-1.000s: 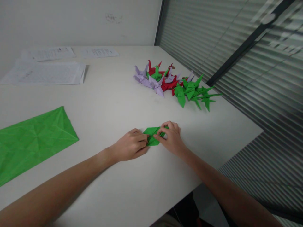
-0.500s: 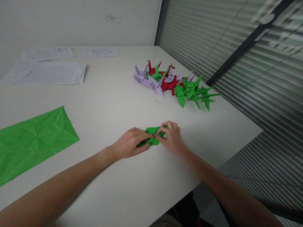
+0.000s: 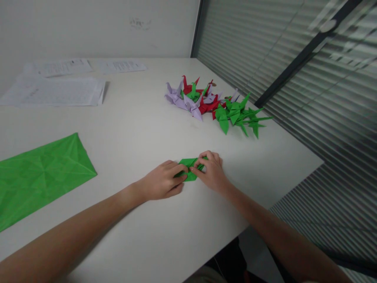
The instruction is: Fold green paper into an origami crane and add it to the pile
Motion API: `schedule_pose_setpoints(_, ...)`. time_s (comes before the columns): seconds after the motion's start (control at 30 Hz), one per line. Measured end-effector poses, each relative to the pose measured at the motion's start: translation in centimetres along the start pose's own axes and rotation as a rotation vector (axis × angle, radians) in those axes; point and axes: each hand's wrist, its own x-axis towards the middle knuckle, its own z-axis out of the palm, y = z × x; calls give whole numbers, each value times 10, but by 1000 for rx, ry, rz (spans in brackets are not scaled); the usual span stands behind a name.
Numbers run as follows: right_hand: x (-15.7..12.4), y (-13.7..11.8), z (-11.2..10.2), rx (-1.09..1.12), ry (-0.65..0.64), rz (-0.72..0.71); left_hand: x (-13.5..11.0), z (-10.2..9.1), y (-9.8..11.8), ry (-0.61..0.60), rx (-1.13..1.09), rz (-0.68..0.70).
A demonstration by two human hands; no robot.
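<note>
A small folded piece of green origami paper (image 3: 191,175) lies on the white table between my hands. My left hand (image 3: 165,179) grips its left end, with thumb and forefinger closed together near the middle of the paper. On the other side, my right hand (image 3: 211,169) pinches the right part of the same paper, its fingertips close to those of the left. Both hands cover much of the paper, so its exact folds are hard to make out.
Folded paper cranes in purple, red (image 3: 209,105) and green (image 3: 235,112) sit in a cluster beyond my hands, near the blinds (image 3: 288,59). A creased green sheet (image 3: 44,173) lies at the left. Printed papers (image 3: 59,91) rest at the back left of the table (image 3: 126,118).
My left thumb and forefinger have drawn together on the green paper, and the left hand has shifted slightly. My right hand keeps its pinch. The whole view has moved a little.
</note>
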Motion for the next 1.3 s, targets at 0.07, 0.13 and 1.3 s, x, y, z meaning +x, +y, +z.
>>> schedule_pose_setpoints(0.07, 0, 0, 0, -11, -3, 3, 0, 1, 2, 15, 16, 3)
schedule_pose_setpoints(0.13, 1, -1, -1, -25, -9, 7, 0, 2, 4, 12, 19, 2)
schedule_pose_setpoints(1.3, -29, -1, -26, -163, -92, -532, -1, 3, 4, -58, -22, -72)
